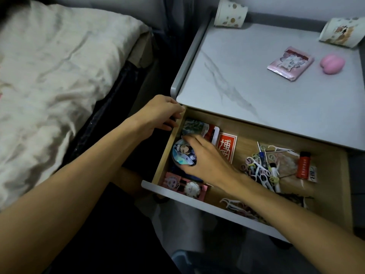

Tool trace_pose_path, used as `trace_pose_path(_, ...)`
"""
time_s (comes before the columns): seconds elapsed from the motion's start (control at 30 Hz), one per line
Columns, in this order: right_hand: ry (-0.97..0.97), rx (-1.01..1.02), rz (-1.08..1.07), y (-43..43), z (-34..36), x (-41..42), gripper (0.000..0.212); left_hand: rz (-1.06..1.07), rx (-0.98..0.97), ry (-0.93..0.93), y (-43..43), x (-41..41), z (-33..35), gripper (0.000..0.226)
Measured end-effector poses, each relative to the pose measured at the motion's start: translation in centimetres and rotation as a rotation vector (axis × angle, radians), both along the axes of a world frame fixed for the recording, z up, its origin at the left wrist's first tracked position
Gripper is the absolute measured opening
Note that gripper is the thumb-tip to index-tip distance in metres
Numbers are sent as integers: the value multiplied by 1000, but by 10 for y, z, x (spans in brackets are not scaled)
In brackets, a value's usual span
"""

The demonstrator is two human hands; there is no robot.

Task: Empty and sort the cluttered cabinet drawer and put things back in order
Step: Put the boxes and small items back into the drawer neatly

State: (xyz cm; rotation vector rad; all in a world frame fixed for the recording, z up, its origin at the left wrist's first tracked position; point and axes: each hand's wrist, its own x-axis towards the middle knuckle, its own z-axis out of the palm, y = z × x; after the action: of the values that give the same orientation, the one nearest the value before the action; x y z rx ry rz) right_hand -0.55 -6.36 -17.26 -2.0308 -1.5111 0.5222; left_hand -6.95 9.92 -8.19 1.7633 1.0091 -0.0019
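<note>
The wooden drawer [327,186] of the bedside cabinet stands pulled out. My left hand [158,113] grips its left side wall near the cabinet's corner. Over the drawer's left part, my right hand [205,159] reaches in, its fingers round a round picture badge [180,152]. Behind the badge lie a printed packet [194,126] and a red card box [227,147]. A pink card with badges [183,185] lies at the front left. A heap of floss picks and hair ties [258,169] and a red lighter [304,165] fill the right part.
On the marble cabinet top [237,76] lie a pink packet [290,63] and a pink soft object [332,64]. Two paper cups [230,13] [339,32] lie tipped at the back. A bed with a crumpled quilt [49,76] stands to the left.
</note>
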Motion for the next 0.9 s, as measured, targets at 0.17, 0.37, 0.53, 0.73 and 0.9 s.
trace_pose_path(0.17, 86, -4, -61, -8, 16, 15, 69, -45, 8, -49, -7, 4, 4, 20)
trace_pose_path(0.37, 138, 110, -328, -40, 68, 79, 24, -124, -12, -171, -27, 22, 12, 14)
trace_pose_path(0.53, 102, 90, -493, -80, 87, 145, 16, -253, 29, -233, -45, 60, 24, 13)
trace_pose_path(0.73, -85, -18, -525, -110, 81, 205, 20, -467, 368, -201, -62, 129, 23, 28)
trace_pose_path(0.9, -133, 40, -429, -132, 89, 188, 18, -553, 602, -270, -96, 152, 15, 26)
